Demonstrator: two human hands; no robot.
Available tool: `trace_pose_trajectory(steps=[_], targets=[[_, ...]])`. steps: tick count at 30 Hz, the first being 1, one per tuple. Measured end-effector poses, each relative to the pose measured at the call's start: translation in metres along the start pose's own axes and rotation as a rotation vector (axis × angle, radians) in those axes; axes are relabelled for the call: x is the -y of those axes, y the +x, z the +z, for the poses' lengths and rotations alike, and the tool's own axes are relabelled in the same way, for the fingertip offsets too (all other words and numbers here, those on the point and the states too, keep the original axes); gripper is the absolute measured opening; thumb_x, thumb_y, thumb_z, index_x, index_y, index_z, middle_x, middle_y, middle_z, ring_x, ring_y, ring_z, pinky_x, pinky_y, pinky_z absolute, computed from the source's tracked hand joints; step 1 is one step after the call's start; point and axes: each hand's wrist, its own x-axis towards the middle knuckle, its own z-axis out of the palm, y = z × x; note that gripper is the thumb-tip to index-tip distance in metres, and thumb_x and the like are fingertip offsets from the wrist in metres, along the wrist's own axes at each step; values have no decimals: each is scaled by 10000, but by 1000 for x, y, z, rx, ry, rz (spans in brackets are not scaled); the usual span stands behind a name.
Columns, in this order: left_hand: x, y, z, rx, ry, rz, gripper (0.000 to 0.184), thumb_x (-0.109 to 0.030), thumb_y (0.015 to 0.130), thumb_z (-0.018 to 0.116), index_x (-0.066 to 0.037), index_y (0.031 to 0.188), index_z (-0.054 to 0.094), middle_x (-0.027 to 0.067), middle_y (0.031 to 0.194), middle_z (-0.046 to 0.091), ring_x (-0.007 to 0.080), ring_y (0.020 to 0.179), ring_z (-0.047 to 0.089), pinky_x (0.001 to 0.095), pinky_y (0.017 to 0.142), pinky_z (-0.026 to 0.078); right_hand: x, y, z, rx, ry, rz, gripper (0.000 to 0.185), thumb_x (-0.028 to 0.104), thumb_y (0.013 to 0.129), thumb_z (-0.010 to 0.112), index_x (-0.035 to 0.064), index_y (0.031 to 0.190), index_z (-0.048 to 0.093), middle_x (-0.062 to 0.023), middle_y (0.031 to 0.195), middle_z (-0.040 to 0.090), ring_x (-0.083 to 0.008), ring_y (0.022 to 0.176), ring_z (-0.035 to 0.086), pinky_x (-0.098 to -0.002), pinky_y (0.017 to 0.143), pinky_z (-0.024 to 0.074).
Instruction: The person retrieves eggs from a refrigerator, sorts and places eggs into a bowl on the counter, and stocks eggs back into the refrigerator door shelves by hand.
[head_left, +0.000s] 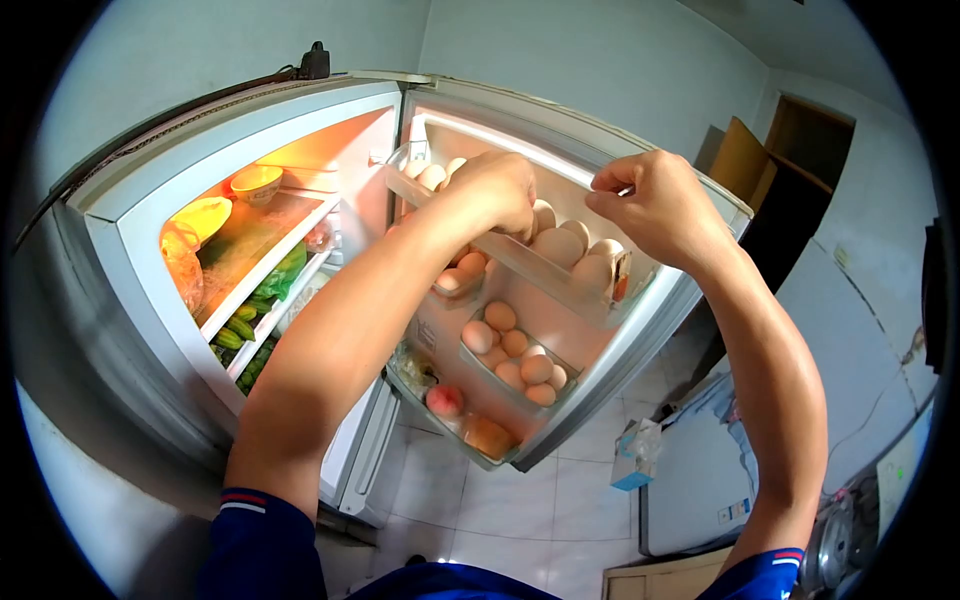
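The fridge door (600, 350) stands open with eggs on its racks. My left hand (497, 195) reaches into the top door rack (540, 268) among pale eggs (560, 246); its fingers are bent down and their tips are hidden, so any held thing cannot be seen. Above the rack's right end, my right hand (645, 200) hangs in the air with thumb and forefinger slightly apart and nothing visible between them. Brown eggs (512, 345) fill a lower tray, and more brown eggs (462, 272) sit in a small tray behind my left forearm.
Inside the fridge are a yellow bowl (256, 182), another yellow dish (203, 217) and green vegetables (236, 328). The bottom door rack holds a red item (445, 401) and a bag. A blue and white box (636, 455) is at the right, near a white appliance (690, 490).
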Motion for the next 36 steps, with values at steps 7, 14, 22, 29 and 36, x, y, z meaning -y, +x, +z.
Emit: trace_pose_trajectory(steps=[7,14,22,29,36], targets=[[-10,15,0,85,181,-16,320,-149,623,797,-61,924,735,153,956,693,284,888,669,385,716,532,10,-25,-18,30,16,41,224,156,787,652,-51,861,692,-181,715,658,-211,652,628,-339,641,503],[-25,22,-4,262,352,-29,368,-144,563,871,-60,883,709,117,826,692,241,767,659,355,647,519,14,-47,-25,27,57,120,256,149,801,675,-60,947,692,-188,804,686,-221,741,665,-330,697,525],[-13,30,2,319,251,20,239,-165,648,773,-40,849,734,141,892,696,251,811,663,366,683,523,16,-77,-34,-5,99,113,212,119,826,670,-47,955,697,-163,826,695,-191,762,664,-303,688,527],[-15,-66,18,-381,-78,225,259,-117,716,645,-32,955,698,185,901,684,301,845,671,385,750,524,27,-138,-33,-13,361,26,230,133,848,677,-53,983,675,-76,842,673,-115,738,590,-256,679,485],[-41,-356,161,-427,-535,185,173,-120,755,639,-9,887,661,159,843,648,302,763,642,389,697,506,43,-244,31,497,835,-143,280,148,817,690,-47,1015,652,-73,937,627,-146,826,579,-259,773,455]])
